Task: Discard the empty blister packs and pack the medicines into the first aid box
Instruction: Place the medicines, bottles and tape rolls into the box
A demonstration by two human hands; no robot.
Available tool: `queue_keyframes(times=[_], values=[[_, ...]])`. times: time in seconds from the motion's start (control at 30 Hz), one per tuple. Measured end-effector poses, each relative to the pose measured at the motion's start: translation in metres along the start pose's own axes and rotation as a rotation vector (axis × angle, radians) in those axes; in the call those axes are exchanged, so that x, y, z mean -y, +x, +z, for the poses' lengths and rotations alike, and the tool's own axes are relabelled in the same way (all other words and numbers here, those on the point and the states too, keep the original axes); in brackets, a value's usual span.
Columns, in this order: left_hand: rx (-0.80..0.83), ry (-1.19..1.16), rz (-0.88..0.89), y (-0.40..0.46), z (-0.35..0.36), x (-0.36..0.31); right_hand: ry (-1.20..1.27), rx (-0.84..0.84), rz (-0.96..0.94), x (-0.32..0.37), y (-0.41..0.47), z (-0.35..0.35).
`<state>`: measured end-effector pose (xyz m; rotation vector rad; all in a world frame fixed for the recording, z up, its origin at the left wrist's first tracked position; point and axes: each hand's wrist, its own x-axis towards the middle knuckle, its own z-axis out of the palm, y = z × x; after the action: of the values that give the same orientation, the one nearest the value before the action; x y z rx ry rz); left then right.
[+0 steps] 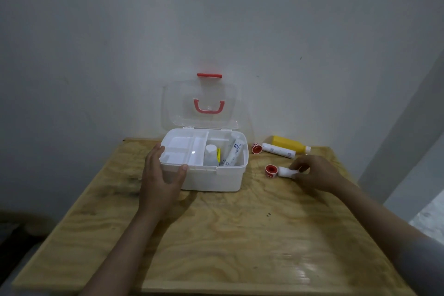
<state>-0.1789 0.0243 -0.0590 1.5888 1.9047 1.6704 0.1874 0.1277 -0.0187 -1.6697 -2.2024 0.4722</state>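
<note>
The white first aid box (216, 179) stands open on the wooden table (216, 235), its clear lid (199, 106) leaning back against the wall. Inside lie a white tray insert (182, 149), a white cup (211, 154), a yellow item (218, 154) and a white tube (234, 151). My left hand (161, 175) grips the box's front left corner, thumb on the rim. My right hand (312, 172) closes its fingers on a small white roll (286, 172) lying on the table right of the box. A red-and-white tape roll (271, 170) touches that white roll's left end.
Behind my right hand lie a second red tape roll (256, 148), a white bandage roll (278, 150) and a yellow bottle (288, 144) with a white cap. The grey wall stands right behind the box. The table's right edge drops off near a wall corner.
</note>
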Motion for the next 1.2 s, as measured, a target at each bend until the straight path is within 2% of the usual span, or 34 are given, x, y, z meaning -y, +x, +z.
queue_keyframes(times=[0.17,0.27,0.33,0.53,0.73,0.83,0.9,1.03,1.2], values=[[0.005,0.005,-0.027,0.001,0.0,0.003,0.06,-0.152,-0.091,0.008,-0.001,-0.01],[0.007,-0.003,-0.028,0.001,0.001,0.002,0.164,-0.265,-0.186,0.042,-0.004,-0.029],[0.009,-0.001,-0.029,0.002,0.0,0.003,0.22,-0.278,-0.278,0.074,-0.007,-0.038],[0.03,-0.002,-0.038,0.005,-0.008,-0.002,0.203,-0.171,-0.56,0.175,0.007,-0.031],[0.065,-0.017,-0.073,0.004,-0.013,-0.01,-0.021,0.061,-0.643,0.244,0.044,0.027],[0.08,-0.081,-0.079,0.006,-0.016,-0.007,-0.079,0.149,-0.636,0.254,0.053,0.048],[0.08,-0.106,-0.086,0.007,-0.018,-0.008,-0.025,0.146,-0.606,0.252,0.054,0.046],[0.079,-0.118,-0.079,0.007,-0.018,-0.004,0.107,-0.026,-0.508,0.215,0.058,0.012],[0.048,-0.128,-0.079,0.007,-0.014,0.0,0.066,-0.232,-0.232,0.108,0.068,-0.019]])
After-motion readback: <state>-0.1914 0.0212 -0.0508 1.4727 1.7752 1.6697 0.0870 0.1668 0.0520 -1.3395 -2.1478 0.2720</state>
